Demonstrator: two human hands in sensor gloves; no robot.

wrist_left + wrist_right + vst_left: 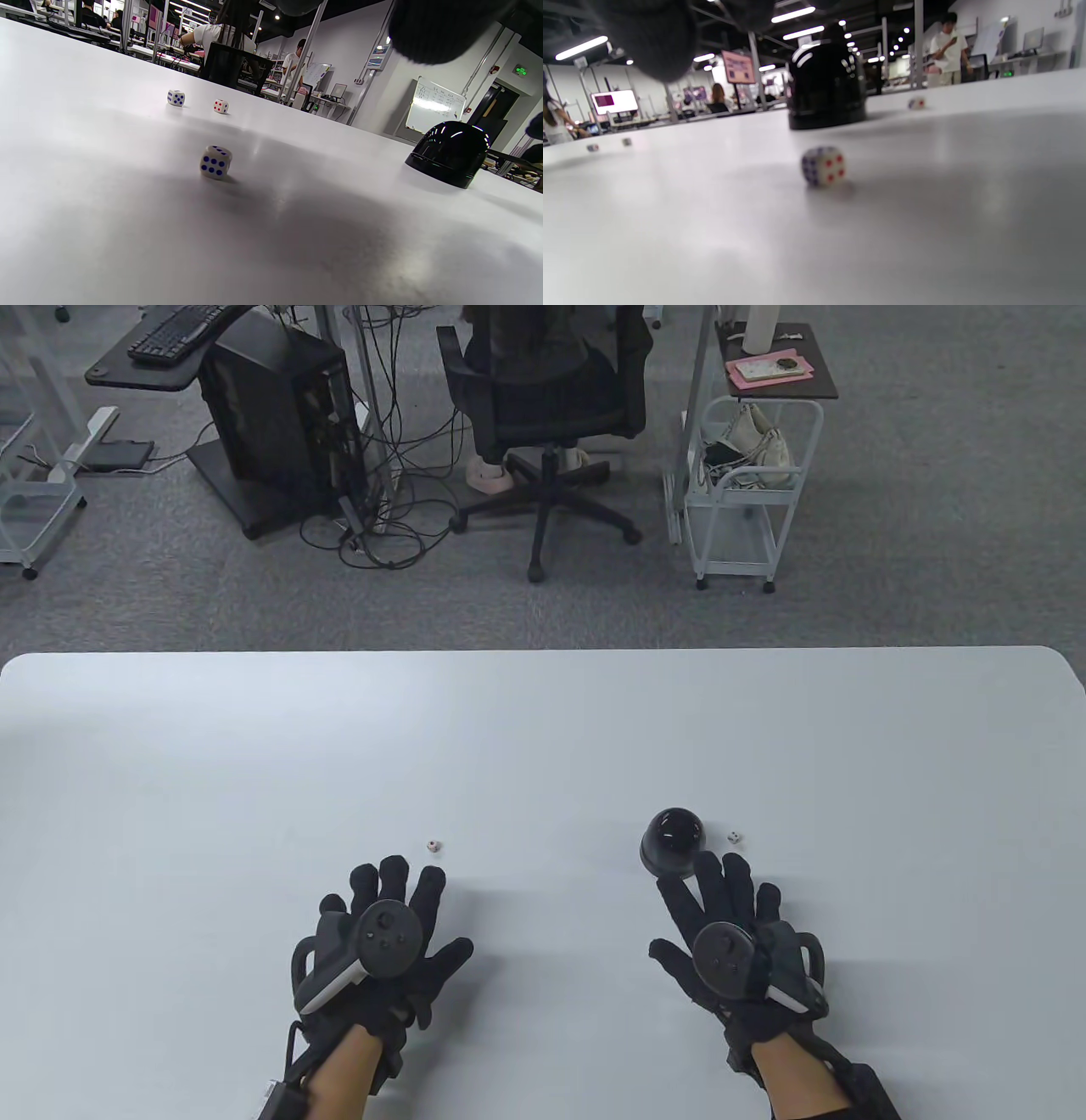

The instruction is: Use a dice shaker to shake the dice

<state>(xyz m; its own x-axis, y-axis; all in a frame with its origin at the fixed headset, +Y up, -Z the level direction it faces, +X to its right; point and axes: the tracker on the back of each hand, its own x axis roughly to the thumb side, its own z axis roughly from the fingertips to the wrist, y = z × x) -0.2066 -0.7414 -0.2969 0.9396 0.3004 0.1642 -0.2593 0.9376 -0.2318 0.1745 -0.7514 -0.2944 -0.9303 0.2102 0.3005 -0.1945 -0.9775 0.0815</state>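
The dice shaker (673,841) is a glossy black dome standing mouth down on the white table (543,729). It also shows in the left wrist view (449,152) and the right wrist view (825,87). My right hand (717,903) lies open, palm down, its fingertips just short of the dome. My left hand (399,903) lies open, palm down, to the left. One die (433,845) lies beyond my left fingers and one die (736,838) right of the shaker. A die (216,161) sits under my left hand, two dice (176,98) (221,106) farther out. A die (823,166) sits under my right hand.
The table's far edge (543,651) runs across the middle of the table view. Beyond it, on the floor, stand an office chair (547,398), a computer tower (280,415) with cables and a white wire cart (747,492).
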